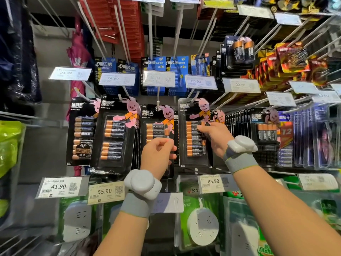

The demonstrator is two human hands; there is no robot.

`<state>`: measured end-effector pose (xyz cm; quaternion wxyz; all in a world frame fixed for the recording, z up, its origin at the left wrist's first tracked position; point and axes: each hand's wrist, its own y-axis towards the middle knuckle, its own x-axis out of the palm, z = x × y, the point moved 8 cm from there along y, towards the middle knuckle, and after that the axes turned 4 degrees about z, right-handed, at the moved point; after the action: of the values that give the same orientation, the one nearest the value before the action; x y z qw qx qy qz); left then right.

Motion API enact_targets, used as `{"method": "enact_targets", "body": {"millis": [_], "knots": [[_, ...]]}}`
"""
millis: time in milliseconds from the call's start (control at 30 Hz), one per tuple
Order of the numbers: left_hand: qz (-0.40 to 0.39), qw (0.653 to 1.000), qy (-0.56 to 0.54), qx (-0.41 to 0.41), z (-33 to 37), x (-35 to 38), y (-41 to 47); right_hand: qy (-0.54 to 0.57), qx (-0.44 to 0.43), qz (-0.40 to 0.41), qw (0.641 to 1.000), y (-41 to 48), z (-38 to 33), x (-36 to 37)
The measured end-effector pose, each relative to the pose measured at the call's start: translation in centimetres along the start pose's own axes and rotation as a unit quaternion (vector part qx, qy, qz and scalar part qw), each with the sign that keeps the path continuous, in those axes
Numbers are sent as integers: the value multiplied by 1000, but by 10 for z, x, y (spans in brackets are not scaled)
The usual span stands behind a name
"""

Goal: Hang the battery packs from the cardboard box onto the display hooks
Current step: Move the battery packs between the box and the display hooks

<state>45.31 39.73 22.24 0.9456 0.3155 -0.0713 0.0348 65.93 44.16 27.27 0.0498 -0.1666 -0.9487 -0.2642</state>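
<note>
Nearest, along the bottom edge: two bare forearms, with left wristband (137,204) and right wristband (239,161) of grey ribbed knit, each topped by a smooth, rounded white plastic pod.

Beyond, at centre frame: left hand (158,156), fingers curled tight before the lower half of the middle pack (155,126); not clear whether gripping the card or only lying in front of it. Right hand (214,139) pinching the right pack (193,145) near its upper right edge between thumb and fingertips. Both packs at centre of frame, tops up at the middle hook (158,105) and right hook (195,96); seating of the right pack's hole hidden. No cardboard box in view.

Judged step: settling a pack on its hook. Hold the card flat and square to the rod, thread the punched hole over the tip, slide back, and release only once hanging plumb; avoid snagging neighbouring cards.

Glossy black card, clear moulded blister, rows of copper-and-black cylinders, pink rabbit print. Thin white wire hooks; stiff clear holder around each price tag (211,182).

Farther, upper frame: blue packs (158,67) on long rods.
</note>
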Motion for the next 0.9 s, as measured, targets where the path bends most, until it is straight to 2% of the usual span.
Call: {"method": "enact_targets", "body": {"millis": [333, 467, 667, 900], "knots": [[-19, 1000, 18, 17, 1, 6, 9, -28, 25, 52, 998, 34, 23, 9], [-23, 998, 47, 33, -2, 5, 15, -35, 49, 59, 996, 47, 35, 20], [-29, 998, 32, 44, 4, 5, 24, -44, 75, 61, 994, 65, 48, 28], [-41, 998, 22, 51, 7, 3, 29, -143, 56, 73, 985, 80, 55, 29]]}}
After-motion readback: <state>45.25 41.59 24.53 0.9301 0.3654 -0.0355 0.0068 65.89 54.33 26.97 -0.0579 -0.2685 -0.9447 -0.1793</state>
